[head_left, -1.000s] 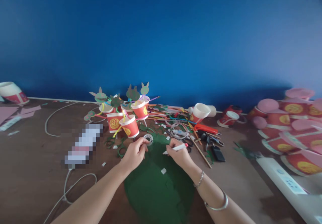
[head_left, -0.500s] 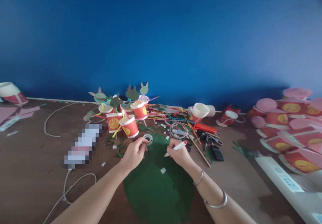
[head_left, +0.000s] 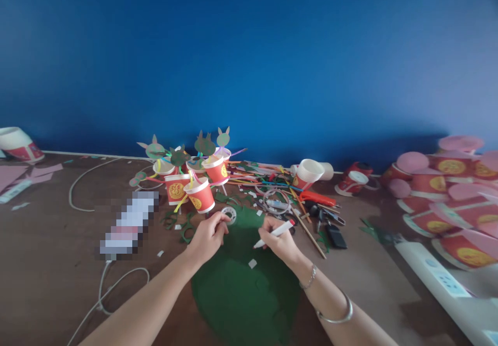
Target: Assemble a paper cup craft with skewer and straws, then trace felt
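A dark green sheet (head_left: 241, 294) lies on the brown table in front of me. My left hand (head_left: 207, 237) rests on its far left edge with the fingers curled, pressing the sheet beside a small roll of clear tape (head_left: 229, 213). My right hand (head_left: 279, 240) grips a white marker with a red end (head_left: 274, 233), its tip pointing down at the green sheet. A small white scrap (head_left: 252, 263) lies on the sheet between my hands.
Decorated red paper cups with green animal cut-outs (head_left: 194, 180) stand behind my hands, with coloured sticks (head_left: 264, 182), scissors and keys (head_left: 322, 213) to the right. More red cups with pink lids (head_left: 447, 190) crowd the right. A white power strip (head_left: 439, 278) and cables (head_left: 105, 289) lie near.
My right hand has tilted the marker, its red end rising slightly to the right and its tip shifting on the sheet. My left hand has stayed put.
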### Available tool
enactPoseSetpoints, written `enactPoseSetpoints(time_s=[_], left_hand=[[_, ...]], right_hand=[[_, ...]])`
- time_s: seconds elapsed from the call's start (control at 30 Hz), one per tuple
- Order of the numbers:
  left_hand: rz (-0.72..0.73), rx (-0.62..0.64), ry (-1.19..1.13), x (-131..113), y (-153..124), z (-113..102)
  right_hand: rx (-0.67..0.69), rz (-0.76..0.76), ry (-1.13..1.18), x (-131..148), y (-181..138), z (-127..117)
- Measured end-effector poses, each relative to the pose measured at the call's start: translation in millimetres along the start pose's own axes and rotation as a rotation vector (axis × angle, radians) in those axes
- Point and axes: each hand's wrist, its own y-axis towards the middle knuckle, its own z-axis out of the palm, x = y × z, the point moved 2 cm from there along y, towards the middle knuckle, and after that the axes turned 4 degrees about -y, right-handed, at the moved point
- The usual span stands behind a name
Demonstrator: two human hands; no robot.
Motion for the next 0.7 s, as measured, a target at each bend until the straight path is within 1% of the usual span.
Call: enactPoseSetpoints(time_s=[0.1,0.17,0.4,0.7], left_hand=[[-0.002,-0.003,0.003,-0.2,-0.5,-0.1],[0.001,-0.005,0.011,-0.4,-0.3,-0.1],[0.002,-0.01,0.008,-0.7,0.6,-0.2],[0.011,-0.018,0.012,-0.5,0.5,0.1]], right_hand=[[0.064,-0.048,-0.064,2.0,-1.2,4.8],[0.082,-0.071,-0.12,2.3,-0.6,6.8],[0.101,-0.086,-0.175,1.6,1.5,7.7],[0.084,-0.077,-0.221,-0.4,1.8,9.5]])
